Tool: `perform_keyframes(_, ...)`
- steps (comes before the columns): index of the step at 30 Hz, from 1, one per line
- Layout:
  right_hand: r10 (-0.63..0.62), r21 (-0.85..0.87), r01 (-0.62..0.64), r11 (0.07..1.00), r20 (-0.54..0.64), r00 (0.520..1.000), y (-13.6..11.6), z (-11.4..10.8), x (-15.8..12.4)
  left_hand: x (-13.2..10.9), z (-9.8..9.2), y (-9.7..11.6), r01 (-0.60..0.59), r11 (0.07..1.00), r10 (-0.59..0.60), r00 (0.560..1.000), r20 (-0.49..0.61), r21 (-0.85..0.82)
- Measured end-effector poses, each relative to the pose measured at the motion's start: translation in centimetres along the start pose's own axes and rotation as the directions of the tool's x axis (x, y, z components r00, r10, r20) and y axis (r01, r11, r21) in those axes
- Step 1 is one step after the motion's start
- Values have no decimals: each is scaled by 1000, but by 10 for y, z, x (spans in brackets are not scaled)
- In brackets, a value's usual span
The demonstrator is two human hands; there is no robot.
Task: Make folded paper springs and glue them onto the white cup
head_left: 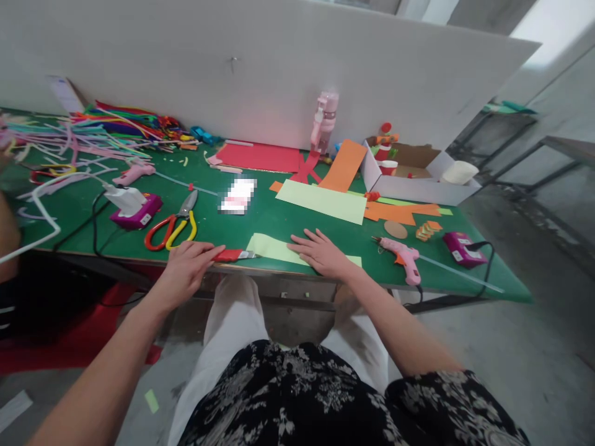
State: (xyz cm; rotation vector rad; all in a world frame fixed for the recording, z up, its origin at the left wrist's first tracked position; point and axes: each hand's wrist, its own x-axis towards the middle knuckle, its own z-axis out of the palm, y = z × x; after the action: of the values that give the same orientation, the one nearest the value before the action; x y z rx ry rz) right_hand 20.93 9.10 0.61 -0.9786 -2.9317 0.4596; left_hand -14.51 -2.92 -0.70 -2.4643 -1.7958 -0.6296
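Note:
My left hand [191,267] is closed around the red handle of a utility knife [227,254] at the table's front edge. The knife's blade touches the left end of a folded pale green paper strip [267,247]. My right hand [320,253] lies flat on that strip with its fingers spread, pressing it to the green table. Beyond it lies a wider pale green sheet [323,201]. Red-and-yellow-handled scissors [174,226] rest just past my left hand. To the right of my right hand is a pink glue gun [403,256].
A white cardboard box [418,188] holds small craft pieces at the back right. Orange paper [344,166], red sheets [260,157] and a pink bottle [325,121] stand or lie behind. Purple power sockets [137,212] with cords sit on both sides. Another person's arm [7,217] shows at left.

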Motion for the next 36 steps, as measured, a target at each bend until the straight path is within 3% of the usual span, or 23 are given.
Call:
perform_keyframes(10, 14, 0, -14, 1000, 0, 1000, -1, 0, 1, 3, -3, 9, 3, 1000, -3, 1000, -2, 12)
perform_keyframes(18, -10, 9, 10, 1000, -2, 1000, 2, 1, 1, -10, -13, -5, 39, 998, -38, 999, -9, 45)
perform_keyframes(28, -8, 0, 8, 1000, 0, 1000, 2, 2, 1, 0, -8, 1, 41, 997, -41, 999, -1, 60)
perform_keyframes(36, -7, -18, 7, 1000, -6, 1000, 2, 3, 1, 10, 7, 21, 12, 999, -12, 1000, 13, 43)
